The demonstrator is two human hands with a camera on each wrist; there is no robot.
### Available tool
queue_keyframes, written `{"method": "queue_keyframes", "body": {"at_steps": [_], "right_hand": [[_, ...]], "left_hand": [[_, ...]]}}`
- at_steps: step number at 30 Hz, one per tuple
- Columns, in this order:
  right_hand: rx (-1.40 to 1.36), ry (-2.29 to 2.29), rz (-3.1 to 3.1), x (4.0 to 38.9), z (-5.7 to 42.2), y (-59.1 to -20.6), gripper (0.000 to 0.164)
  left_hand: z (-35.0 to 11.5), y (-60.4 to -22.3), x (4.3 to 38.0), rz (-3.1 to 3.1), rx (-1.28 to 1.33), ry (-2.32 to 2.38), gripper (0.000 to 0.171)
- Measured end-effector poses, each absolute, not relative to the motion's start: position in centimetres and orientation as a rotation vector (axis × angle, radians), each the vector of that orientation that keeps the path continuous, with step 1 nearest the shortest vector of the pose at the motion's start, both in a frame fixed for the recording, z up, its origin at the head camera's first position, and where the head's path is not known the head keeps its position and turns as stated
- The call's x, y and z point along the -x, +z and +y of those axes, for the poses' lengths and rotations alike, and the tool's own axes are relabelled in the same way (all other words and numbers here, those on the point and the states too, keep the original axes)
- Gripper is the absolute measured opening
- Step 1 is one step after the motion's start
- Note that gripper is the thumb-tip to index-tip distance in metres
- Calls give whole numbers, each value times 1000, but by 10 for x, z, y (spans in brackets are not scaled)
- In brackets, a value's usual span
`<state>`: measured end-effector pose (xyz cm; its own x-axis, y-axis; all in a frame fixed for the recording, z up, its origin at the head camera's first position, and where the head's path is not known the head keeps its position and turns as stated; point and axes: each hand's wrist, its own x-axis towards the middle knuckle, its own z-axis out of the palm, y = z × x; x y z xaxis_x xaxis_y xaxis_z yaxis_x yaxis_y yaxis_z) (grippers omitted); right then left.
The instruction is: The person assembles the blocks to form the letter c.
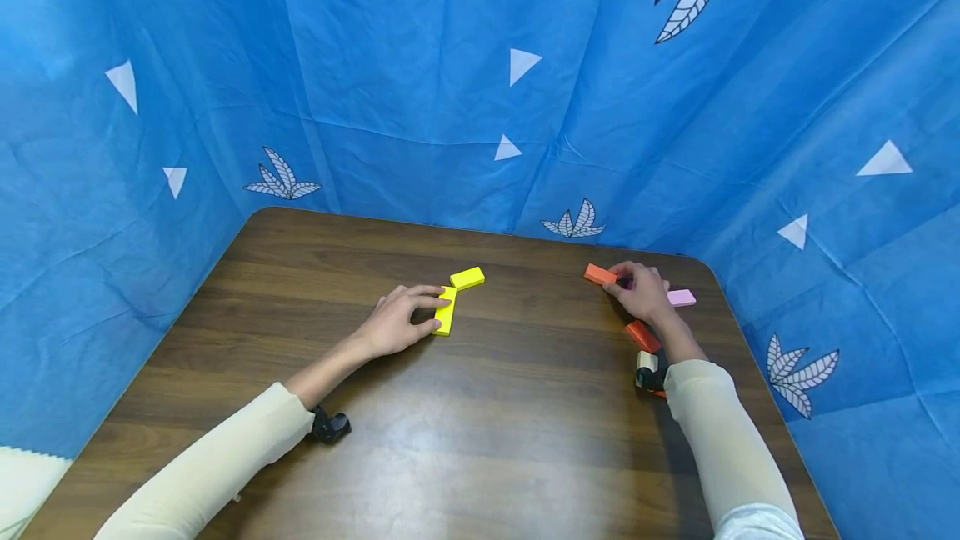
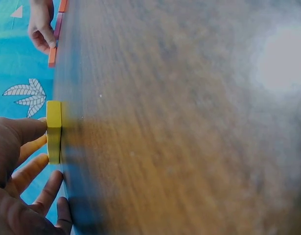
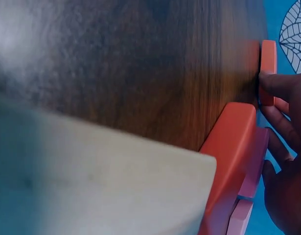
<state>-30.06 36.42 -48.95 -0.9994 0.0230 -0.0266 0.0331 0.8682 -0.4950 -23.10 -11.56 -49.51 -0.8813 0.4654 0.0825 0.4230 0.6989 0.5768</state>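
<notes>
Two yellow blocks lie near the middle of the table, one pointing toward the person and the other just beyond it, slanted. The left hand reaches the nearer block from its left, fingers spread and fairly straight, thumb and fingertips touching it. In the left wrist view the yellow blocks overlap beside that hand. At the far right, the right hand pinches the right end of an orange block between thumb and fingers. In the right wrist view this orange block appears at the table's far edge.
Around the right hand and forearm are a pink block, a red block, a cream block and a purple block. Part of another orange-red piece shows beside the right wrist camera. Blue curtains border the wooden table.
</notes>
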Motion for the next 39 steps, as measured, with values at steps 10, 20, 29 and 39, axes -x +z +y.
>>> {"method": "queue_keyframes", "body": {"at_steps": [10, 20, 29, 39], "right_hand": [[-50, -827, 2993, 301, 357, -487, 45], [38, -850, 2982, 298, 344, -485, 44], [136, -877, 2988, 301, 332, -485, 41], [194, -915, 3002, 299, 314, -481, 41]], "left_hand": [[-116, -496, 231, 2837, -756, 947, 46], [-116, -497, 231, 2848, -761, 929, 45], [-117, -497, 230, 2853, -761, 930, 45], [-117, -498, 232, 2851, -778, 938, 44]]}}
